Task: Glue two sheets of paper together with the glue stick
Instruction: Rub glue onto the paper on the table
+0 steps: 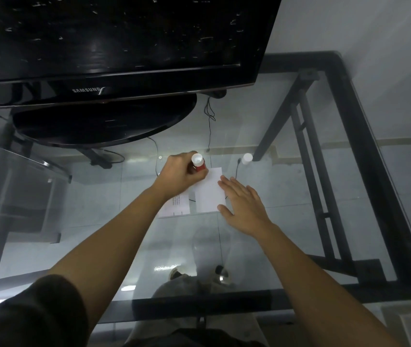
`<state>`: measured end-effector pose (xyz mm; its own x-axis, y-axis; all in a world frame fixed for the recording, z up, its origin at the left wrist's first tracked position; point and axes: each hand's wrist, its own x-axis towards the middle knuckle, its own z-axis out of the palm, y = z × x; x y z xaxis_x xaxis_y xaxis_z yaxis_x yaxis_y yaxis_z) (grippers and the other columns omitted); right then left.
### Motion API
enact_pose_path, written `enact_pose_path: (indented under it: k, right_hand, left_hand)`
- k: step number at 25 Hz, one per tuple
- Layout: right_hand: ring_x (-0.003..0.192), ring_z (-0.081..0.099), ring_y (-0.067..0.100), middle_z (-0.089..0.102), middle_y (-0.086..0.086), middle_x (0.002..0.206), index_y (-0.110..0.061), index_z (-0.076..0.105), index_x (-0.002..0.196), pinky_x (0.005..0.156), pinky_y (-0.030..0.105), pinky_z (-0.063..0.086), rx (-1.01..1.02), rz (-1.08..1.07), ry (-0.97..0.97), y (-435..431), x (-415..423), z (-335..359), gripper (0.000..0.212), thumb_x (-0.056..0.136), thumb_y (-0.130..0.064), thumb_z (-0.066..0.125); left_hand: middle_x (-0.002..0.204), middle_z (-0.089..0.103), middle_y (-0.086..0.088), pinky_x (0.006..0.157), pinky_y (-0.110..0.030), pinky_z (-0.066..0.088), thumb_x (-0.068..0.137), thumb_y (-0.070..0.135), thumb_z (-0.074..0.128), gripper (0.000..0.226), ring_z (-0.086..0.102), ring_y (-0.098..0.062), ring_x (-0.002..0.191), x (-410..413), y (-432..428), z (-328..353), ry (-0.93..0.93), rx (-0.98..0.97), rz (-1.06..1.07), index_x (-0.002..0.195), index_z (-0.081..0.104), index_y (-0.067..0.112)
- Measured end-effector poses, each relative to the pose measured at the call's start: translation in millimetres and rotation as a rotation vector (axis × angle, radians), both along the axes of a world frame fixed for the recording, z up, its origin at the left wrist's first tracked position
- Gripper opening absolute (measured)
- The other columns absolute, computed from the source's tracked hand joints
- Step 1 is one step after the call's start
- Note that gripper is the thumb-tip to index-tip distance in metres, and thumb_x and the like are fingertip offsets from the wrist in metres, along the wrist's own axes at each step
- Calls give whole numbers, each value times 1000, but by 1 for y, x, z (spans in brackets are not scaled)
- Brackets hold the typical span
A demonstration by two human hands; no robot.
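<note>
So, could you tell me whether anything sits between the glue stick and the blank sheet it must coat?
Nothing visible does. The left hand holds the glue stick at the far corner of the blank sheet; the right hand lies only on its right edge.

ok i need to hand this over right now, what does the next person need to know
Left grip: holds the glue stick at the far left corner of the blank sheet; its tip is hidden.
Right grip: flat, pressing that sheet's right edge.
Printed sheet: beside it on the left, partly under the left wrist.
Cap: off, standing on the glass table.
Done: stick uncapped, sheets laid out. How much glue is on cannot be told.
Left: finish gluing, join the sheets, press.
</note>
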<state>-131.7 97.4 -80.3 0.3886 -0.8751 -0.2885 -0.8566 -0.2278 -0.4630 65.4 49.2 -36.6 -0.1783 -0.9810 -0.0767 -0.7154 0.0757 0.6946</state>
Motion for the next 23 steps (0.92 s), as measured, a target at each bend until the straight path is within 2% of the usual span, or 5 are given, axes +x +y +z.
enact_pose_path:
  k: [4, 10, 14, 19, 23]
  right_hand:
    - [143, 11, 12, 17, -7, 155, -24, 23, 143, 116, 41, 9, -7, -14, -28, -1, 0, 3, 60, 91, -38, 48]
    - [143, 10, 12, 16, -8, 155, -23, 23, 143, 116, 41, 8, 4, -16, -43, 0, 0, 6, 60, 91, -37, 49]
    - [143, 9, 12, 15, -7, 156, -23, 21, 144, 116, 41, 7, 4, -15, -21, 0, 0, 5, 61, 91, -37, 48]
    - [143, 12, 13, 19, -3, 155, -20, 19, 144, 115, 39, 7, 13, -55, -54, 0, 2, 5, 64, 90, -36, 50]
    - [142, 14, 13, 19, -3, 155, -19, 21, 143, 116, 39, 7, 10, -58, -46, -1, 2, 7, 64, 89, -35, 52]
  left_hand:
    - [78, 67, -3, 62, -21, 48, 78, 23, 70, 14, 61, -15, 70, -1, 19, -1, 68, -19, -26, 83, 63, 12]
    - [77, 67, -6, 59, -11, 40, 78, 20, 71, 15, 57, -15, 67, -8, 29, -5, 47, 1, -95, 82, 62, 9]
    - [81, 68, -6, 66, -23, 48, 80, 22, 70, 16, 61, -18, 72, -9, 1, 0, 36, -33, 4, 87, 63, 10]
    - [79, 67, -5, 58, -11, 41, 78, 24, 70, 17, 59, -14, 68, -13, 24, -5, 37, 10, -71, 84, 63, 10]
    - [80, 67, -5, 62, -17, 43, 80, 26, 69, 19, 60, -18, 71, -16, 11, -4, 8, 29, -47, 86, 62, 10]
